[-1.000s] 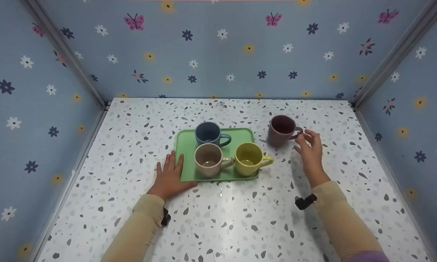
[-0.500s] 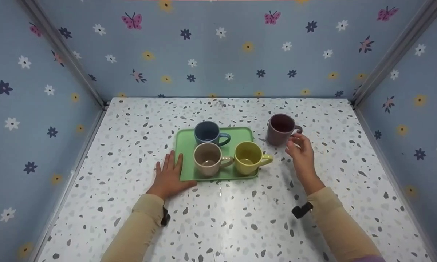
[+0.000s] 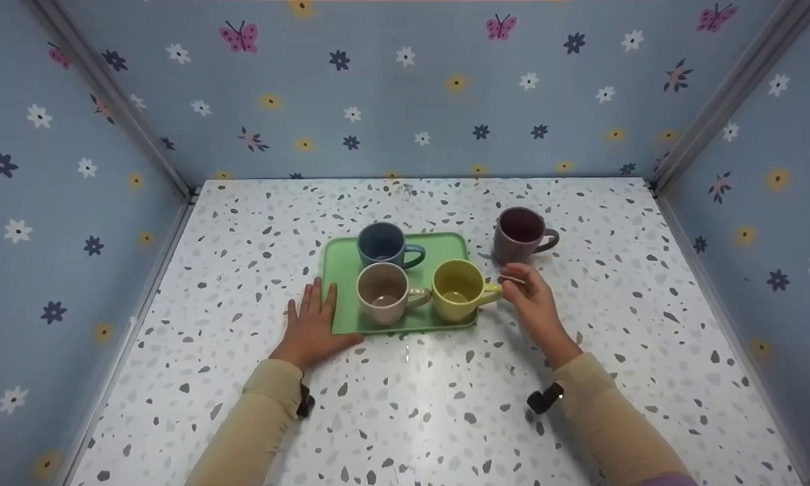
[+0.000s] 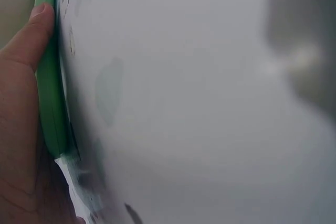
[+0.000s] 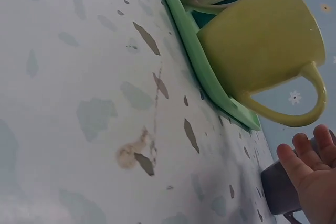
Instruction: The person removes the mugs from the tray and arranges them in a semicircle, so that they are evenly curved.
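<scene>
My left hand (image 3: 310, 339) lies spread at the front left corner of a green tray (image 3: 342, 314), its thumb along the front edge. In the left wrist view the thumb overlaps the tray's green side (image 4: 51, 98). A blue mug (image 3: 372, 260), a beige mug (image 3: 382, 316) and a yellow mug (image 3: 453, 312) stand upright on the tray, handles to the right. My right hand (image 3: 536, 307) has its fingertips right at the yellow mug's handle. In the right wrist view its fingers (image 5: 294, 163) are loosely bent just beside that handle, not wrapped round it.
A maroon mug (image 3: 511, 250) stands upright on the speckled white table (image 3: 405, 412), right of the tray and behind my right hand. Blue flowered panels (image 3: 405, 101) enclose the table at the back and both sides.
My right hand has left the maroon mug's handle and moved left and nearer to me, to the yellow mug's handle. The left hand and the mugs stay put.
</scene>
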Demonstrator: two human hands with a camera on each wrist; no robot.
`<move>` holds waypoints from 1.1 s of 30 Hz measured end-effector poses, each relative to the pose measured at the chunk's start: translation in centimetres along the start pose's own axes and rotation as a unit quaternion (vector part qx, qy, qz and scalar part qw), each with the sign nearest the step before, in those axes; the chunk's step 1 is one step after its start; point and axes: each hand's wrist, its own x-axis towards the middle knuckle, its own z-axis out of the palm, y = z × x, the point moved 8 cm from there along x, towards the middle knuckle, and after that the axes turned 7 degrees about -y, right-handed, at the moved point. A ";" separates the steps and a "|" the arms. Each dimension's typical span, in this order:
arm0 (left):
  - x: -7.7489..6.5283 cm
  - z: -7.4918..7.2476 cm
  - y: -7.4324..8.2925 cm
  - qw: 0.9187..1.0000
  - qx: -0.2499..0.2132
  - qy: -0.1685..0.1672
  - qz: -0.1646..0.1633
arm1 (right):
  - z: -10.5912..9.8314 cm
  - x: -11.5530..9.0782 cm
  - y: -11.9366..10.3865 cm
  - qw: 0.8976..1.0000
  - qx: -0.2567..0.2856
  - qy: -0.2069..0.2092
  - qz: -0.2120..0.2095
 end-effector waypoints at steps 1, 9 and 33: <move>0.0 0.0 0.0 1.000 0.000 -0.001 0.000 | 0.2 -0.1 0.2 1.000 0.002 -0.005 0.002; 0.0 0.1 -0.1 1.000 -0.008 -0.001 -0.002 | 1.8 -0.2 1.4 0.999 0.019 -0.028 0.017; 0.3 0.4 -0.4 1.000 -0.004 -0.006 0.001 | 2.4 -0.2 2.5 0.997 0.001 0.004 0.081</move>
